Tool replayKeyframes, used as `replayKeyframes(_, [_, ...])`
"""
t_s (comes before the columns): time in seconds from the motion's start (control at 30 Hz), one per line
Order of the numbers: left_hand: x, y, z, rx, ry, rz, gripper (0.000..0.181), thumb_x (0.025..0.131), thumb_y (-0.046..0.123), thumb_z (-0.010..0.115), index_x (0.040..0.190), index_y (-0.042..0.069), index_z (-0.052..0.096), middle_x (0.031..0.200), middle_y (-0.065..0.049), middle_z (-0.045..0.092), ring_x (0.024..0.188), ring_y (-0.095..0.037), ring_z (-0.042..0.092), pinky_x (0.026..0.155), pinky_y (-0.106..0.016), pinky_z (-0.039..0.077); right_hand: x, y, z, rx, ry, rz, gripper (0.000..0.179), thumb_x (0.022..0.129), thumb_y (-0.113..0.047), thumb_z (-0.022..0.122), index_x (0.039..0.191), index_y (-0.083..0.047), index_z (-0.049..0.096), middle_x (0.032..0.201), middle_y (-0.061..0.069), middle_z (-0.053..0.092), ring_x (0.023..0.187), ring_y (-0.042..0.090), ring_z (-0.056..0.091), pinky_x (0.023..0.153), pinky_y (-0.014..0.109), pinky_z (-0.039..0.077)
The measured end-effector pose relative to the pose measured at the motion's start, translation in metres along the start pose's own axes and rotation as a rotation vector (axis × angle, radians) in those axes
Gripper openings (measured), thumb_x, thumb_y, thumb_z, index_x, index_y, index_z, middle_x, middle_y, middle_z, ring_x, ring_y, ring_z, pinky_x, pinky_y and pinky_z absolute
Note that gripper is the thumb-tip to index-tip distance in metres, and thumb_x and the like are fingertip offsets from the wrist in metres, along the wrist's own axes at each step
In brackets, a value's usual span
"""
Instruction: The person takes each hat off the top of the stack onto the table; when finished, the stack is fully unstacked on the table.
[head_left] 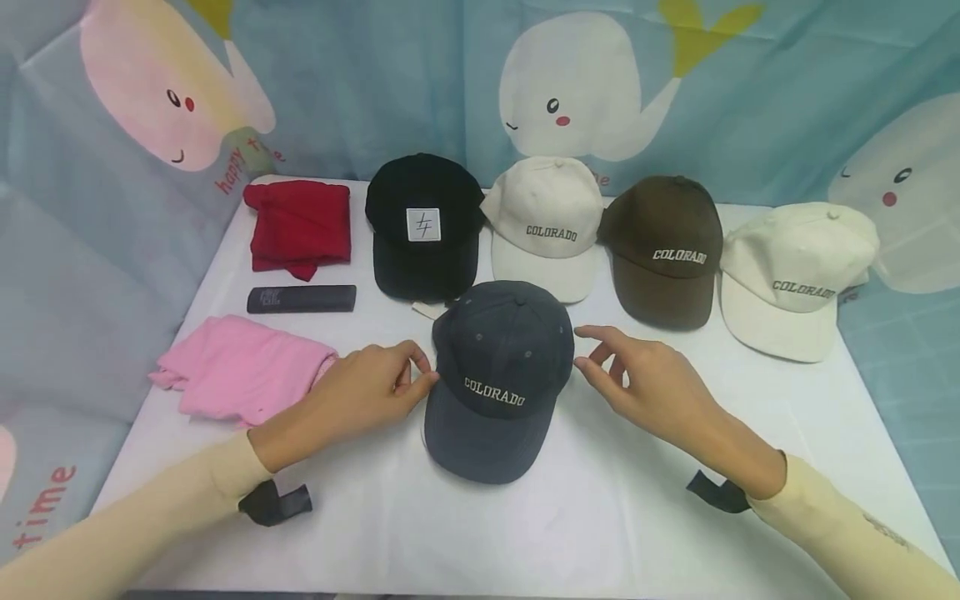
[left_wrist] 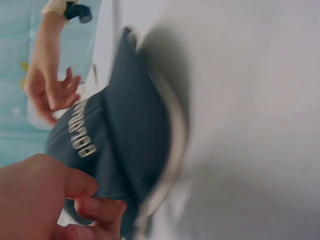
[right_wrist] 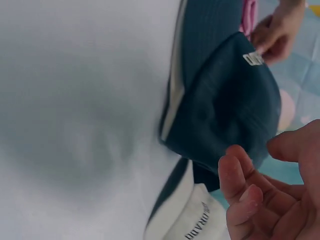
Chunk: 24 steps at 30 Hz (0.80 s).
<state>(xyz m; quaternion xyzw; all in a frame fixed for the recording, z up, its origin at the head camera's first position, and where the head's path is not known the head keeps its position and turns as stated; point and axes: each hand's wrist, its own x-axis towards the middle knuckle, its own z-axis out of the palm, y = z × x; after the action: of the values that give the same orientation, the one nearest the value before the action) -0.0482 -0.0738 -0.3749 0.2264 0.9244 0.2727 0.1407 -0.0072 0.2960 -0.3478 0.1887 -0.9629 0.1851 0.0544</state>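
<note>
A dark navy baseball cap (head_left: 498, 375) with COLORADO stitched on its front rests on the white cloth, brim toward me. My left hand (head_left: 375, 383) is at the cap's left side, with loosely bent fingers and the thumb tip right at its edge. In the left wrist view those fingers (left_wrist: 82, 185) overlap the crown, no fabric showing between them. On the cap's other side my right hand (head_left: 641, 375) has its thumb and fingers apart, tips close to the crown. The right wrist view shows that hand's relaxed fingers (right_wrist: 235, 175) in front of the cap (right_wrist: 225, 100).
Behind stand a black cap (head_left: 423, 275), a white cap (head_left: 547, 262), a brown cap (head_left: 663, 292) and a cream cap (head_left: 783, 321). At the left lie folded red cloth (head_left: 303, 225), a black case (head_left: 300, 300) and pink cloth (head_left: 240, 367). A whale-print curtain (head_left: 420, 75) hangs around the table.
</note>
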Motion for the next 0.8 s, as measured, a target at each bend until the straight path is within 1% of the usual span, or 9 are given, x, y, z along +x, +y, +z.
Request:
replayKeyframes(0.13, [-0.011, -0.006, 0.017, 0.017, -0.045, -0.027, 0.021, 0.1, 0.039, 0.069, 0.1, 0.018, 0.07, 0.054, 0.008, 0.048, 0.052, -0.013, 0.047, 0.051, -0.032, 0.038, 0.002, 0.005, 0.008, 0.023, -0.01, 0.016, 0.045, 0.101, -0.032, 0.073, 0.141, -0.014, 0.065, 0.088, -0.01, 0.074, 0.061, 0.001, 0.055, 0.055, 0.028, 0.047])
replayKeyframes(0.2, [-0.014, -0.007, 0.023, 0.022, -0.061, -0.035, 0.022, 0.101, 0.041, 0.068, 0.095, 0.019, 0.069, 0.053, 0.008, 0.047, 0.053, -0.013, 0.047, 0.051, -0.033, 0.038, 0.004, 0.007, 0.012, 0.036, -0.019, 0.032, 0.046, 0.101, -0.033, 0.072, 0.142, -0.012, 0.064, 0.089, -0.01, 0.074, 0.062, 0.001, 0.056, 0.056, 0.028, 0.048])
replayKeyframes(0.3, [-0.015, -0.008, 0.028, 0.008, -0.081, -0.048, 0.022, 0.101, 0.041, 0.068, 0.092, 0.021, 0.067, 0.055, 0.007, 0.049, 0.053, -0.012, 0.049, 0.051, -0.033, 0.039, 0.009, 0.01, 0.016, 0.057, -0.051, 0.068, 0.044, 0.103, -0.035, 0.069, 0.141, -0.013, 0.064, 0.09, -0.01, 0.075, 0.064, 0.002, 0.059, 0.057, 0.03, 0.048])
replayKeyframes(0.43, [-0.014, -0.008, 0.028, -0.01, -0.098, -0.07, 0.022, 0.1, 0.04, 0.069, 0.09, 0.021, 0.066, 0.056, 0.006, 0.05, 0.054, -0.014, 0.049, 0.051, -0.033, 0.038, 0.014, 0.013, 0.021, 0.064, -0.064, 0.089, 0.039, 0.103, -0.035, 0.07, 0.137, -0.015, 0.066, 0.09, -0.009, 0.075, 0.067, 0.004, 0.061, 0.058, 0.03, 0.048])
replayKeyframes(0.6, [-0.014, -0.008, 0.027, -0.025, -0.122, -0.086, 0.022, 0.1, 0.04, 0.07, 0.09, 0.021, 0.068, 0.057, 0.006, 0.051, 0.056, -0.014, 0.05, 0.054, -0.034, 0.04, 0.018, 0.013, 0.025, 0.067, -0.055, 0.084, 0.035, 0.102, -0.033, 0.071, 0.132, -0.015, 0.067, 0.089, -0.006, 0.075, 0.066, 0.006, 0.062, 0.057, 0.031, 0.048])
replayKeyframes(0.8, [-0.014, -0.009, 0.025, -0.042, -0.144, -0.104, 0.029, 0.1, 0.047, 0.068, 0.092, 0.019, 0.068, 0.062, 0.005, 0.055, 0.06, -0.015, 0.053, 0.06, -0.034, 0.043, 0.023, 0.014, 0.027, 0.07, -0.034, 0.073, 0.026, 0.102, -0.03, 0.072, 0.123, -0.014, 0.069, 0.086, -0.005, 0.074, 0.064, 0.008, 0.06, 0.056, 0.031, 0.047])
